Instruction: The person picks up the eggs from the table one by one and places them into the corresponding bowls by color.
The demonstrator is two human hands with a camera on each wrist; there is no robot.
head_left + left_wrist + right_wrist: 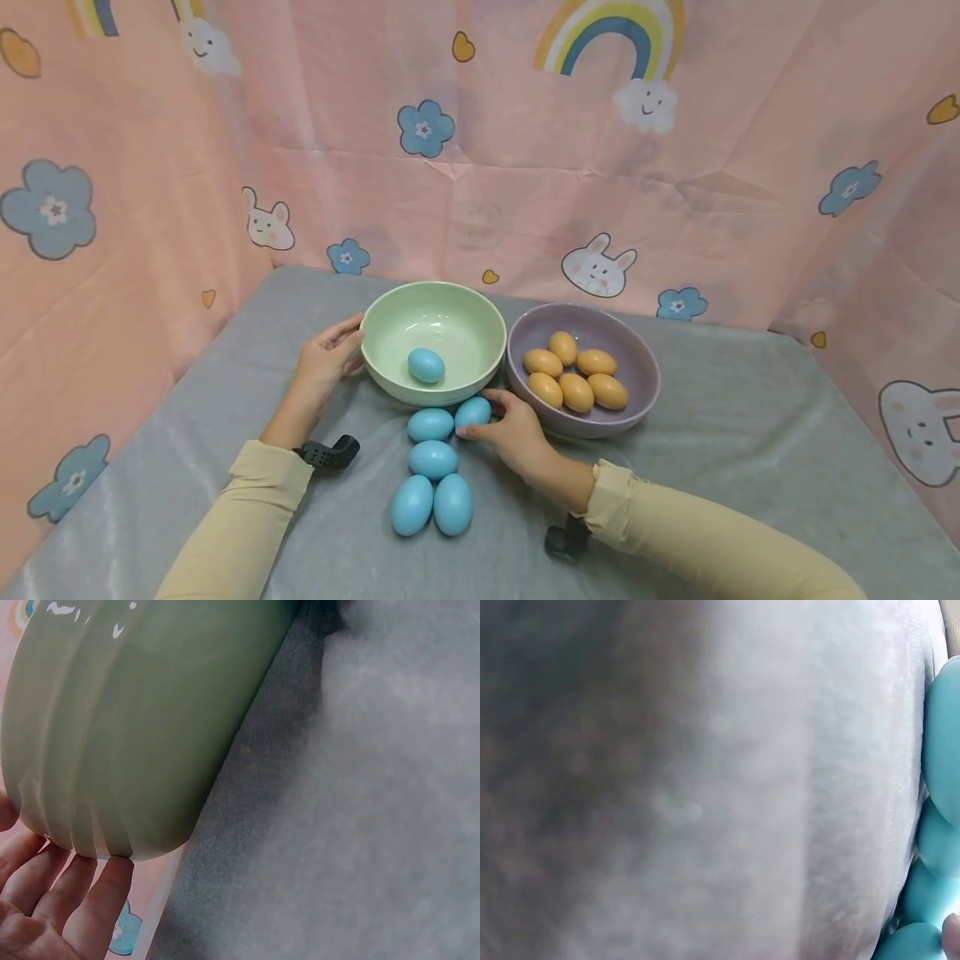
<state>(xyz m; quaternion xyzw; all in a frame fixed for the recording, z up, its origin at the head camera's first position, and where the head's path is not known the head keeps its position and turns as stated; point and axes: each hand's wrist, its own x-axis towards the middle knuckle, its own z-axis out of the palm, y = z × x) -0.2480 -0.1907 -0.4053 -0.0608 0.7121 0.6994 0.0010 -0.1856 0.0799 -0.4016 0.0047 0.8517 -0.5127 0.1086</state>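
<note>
My left hand [324, 360] touches the left side of the light green bowl [382, 342], its fingertips against the outer wall. The same green bowl [150, 735] fills the upper left of the left wrist view, with fingers [97, 900] along its side. One blue egg [426, 365] lies inside. In front of the bowl my right hand [517, 433] pinches a blue egg [474, 412] between thumb and fingers. Beside it are another blue egg [431, 425], one just nearer [432, 460], and two side by side, left [412, 505] and right [453, 505].
A purple bowl [637, 375] holding several orange-brown eggs [576, 392] stands right of the green one. Grey cloth [735, 467] covers the table. A pink printed curtain [510, 200] hangs behind and at both sides. Blue eggs [941, 836] line the right wrist view's right edge.
</note>
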